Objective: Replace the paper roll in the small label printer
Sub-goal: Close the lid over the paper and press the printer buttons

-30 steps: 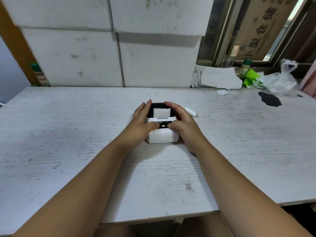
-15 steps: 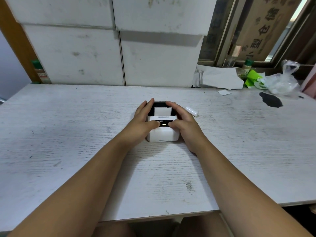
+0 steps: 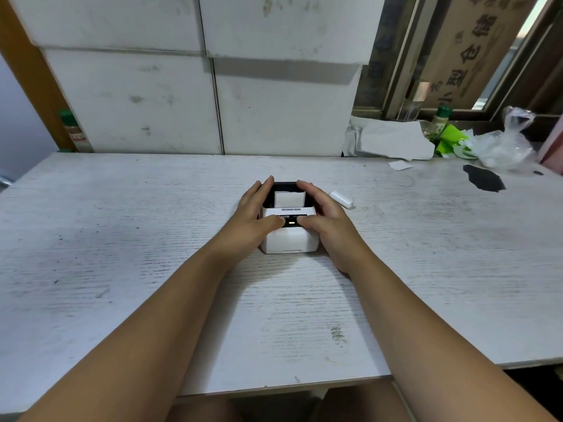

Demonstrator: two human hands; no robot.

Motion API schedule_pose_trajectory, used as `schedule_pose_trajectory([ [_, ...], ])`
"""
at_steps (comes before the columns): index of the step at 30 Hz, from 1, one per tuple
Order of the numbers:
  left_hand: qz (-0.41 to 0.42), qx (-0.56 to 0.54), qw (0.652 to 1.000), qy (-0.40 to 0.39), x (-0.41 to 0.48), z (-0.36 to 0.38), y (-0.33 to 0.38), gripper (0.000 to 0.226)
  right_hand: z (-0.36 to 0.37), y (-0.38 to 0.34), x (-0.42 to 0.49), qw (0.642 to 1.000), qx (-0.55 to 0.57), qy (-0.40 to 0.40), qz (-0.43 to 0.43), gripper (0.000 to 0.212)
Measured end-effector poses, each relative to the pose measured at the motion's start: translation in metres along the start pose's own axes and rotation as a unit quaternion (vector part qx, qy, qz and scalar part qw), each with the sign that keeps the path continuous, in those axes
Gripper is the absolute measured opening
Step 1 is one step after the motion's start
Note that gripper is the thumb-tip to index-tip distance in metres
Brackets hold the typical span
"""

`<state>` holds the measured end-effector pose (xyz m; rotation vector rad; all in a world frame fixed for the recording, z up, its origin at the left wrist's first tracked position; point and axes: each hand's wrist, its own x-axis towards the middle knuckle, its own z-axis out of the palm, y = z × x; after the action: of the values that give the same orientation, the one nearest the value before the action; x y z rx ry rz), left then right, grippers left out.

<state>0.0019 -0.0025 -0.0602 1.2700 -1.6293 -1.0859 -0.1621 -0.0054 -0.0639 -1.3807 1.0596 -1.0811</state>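
Both hands' grip (image 3: 289, 219) clasps printer (image 3: 289, 239) containing paper (image 3: 289, 198).

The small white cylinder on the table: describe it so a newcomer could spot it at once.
Start at the white printer mid-table, held between both hands. Just past the right hand lies a short white cylinder, on its side. Unlike the flat paper scrap farther back, it is round.

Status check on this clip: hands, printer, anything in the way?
Left hand and right hand clasp the printer, thumbs on top. White paper shows at its slot, light on. Small white roll lies beside, clear.
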Motion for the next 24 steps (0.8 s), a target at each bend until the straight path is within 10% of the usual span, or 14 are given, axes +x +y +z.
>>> schedule_pose_trajectory([
  [24,-0.004,0.008,1.000,0.004,-0.0024,-0.0005,0.0022,0.069,-0.0058,-0.0017,-0.0006,1.000,-0.019,-0.019,-0.013,0.059],
])
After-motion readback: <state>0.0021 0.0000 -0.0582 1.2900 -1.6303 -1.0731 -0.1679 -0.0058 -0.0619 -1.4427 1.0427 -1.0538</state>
